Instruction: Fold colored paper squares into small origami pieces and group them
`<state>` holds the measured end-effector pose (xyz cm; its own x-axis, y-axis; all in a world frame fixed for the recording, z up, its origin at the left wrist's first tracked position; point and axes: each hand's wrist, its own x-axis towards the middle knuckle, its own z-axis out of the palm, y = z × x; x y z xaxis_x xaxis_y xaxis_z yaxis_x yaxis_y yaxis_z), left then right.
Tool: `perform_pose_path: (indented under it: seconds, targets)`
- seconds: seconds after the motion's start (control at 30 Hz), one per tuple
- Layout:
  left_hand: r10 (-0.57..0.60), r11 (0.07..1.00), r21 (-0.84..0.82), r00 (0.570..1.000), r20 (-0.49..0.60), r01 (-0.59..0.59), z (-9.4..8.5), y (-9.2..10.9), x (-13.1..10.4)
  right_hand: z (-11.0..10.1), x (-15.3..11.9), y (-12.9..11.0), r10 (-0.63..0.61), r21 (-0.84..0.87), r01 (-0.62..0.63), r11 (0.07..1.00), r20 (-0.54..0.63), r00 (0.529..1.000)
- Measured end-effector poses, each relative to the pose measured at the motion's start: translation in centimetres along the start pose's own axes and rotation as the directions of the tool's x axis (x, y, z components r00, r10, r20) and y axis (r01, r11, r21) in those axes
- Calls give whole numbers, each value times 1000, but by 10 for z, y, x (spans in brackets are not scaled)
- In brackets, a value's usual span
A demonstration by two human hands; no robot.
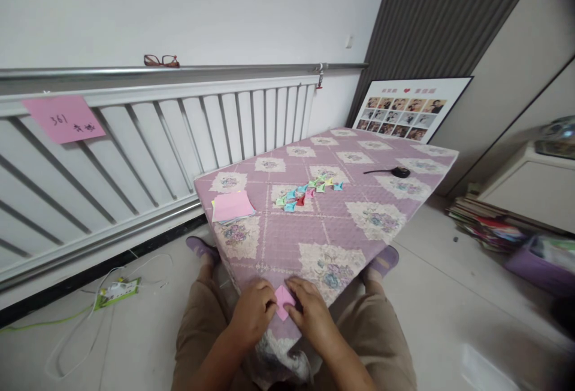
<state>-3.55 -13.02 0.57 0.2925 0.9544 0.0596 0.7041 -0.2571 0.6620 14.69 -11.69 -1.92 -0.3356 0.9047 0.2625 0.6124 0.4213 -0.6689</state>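
Pink paper (283,302), folded to a diamond shape, lies on the tabletop (287,247), nearer to me than the small folded pieces (309,194). My left hand (255,307) pinches its left edge; my right hand (311,310) touches its right edge, but I cannot tell if it grips. Left of those pieces lies a paper stack (233,206).

We had a piece of paper (283,302) between our left hand (254,306) and right hand (312,308) at the near corner of the worktop (287,247). Ahead lay paper figures (300,200), left of them a paper stack (232,206); a radiator (151,139) stood left, a photo board (399,111) behind.
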Motion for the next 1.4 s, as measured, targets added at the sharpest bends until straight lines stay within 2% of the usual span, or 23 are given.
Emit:
perform_pose_path:
  seconds: [0.13, 0.3, 0.57, 0.87, 1.03, 1.17, 1.4]
  targets:
    - [-84, 993, 86, 996, -5, 84, -1, 2, 1, -3, 4, -2, -8, -8, 8, 1000, 22, 1000]
    - [-63, 995, 88, 995, 77, 56, -4, 1, 4, -9, 5, -8, -22, 17, 22, 1000, 29, 999]
    - [-53, 994, 94, 998, 34, 49, 0, -1, 1, -6, 1, -4, -74, 27, 75, 997, -31, 997]
    - [7, 990, 144, 999, 33, -12, 3, -4, -2, -5, -1, 0, -142, 12, 142, 990, -29, 989]
    - [30, 962, 270, 996, 79, -50, 4, -4, -4, -8, -5, 0, -214, -16, 214, 977, -19, 977]
    - [49, 905, 414, 991, 121, -96, 5, -4, -7, -11, -10, 0, -246, -43, 245, 969, -11, 969]
    - [115, 812, 558, 983, 140, -174, 11, 1, -24, -13, -24, -3, -287, -112, 279, 954, -57, 956]
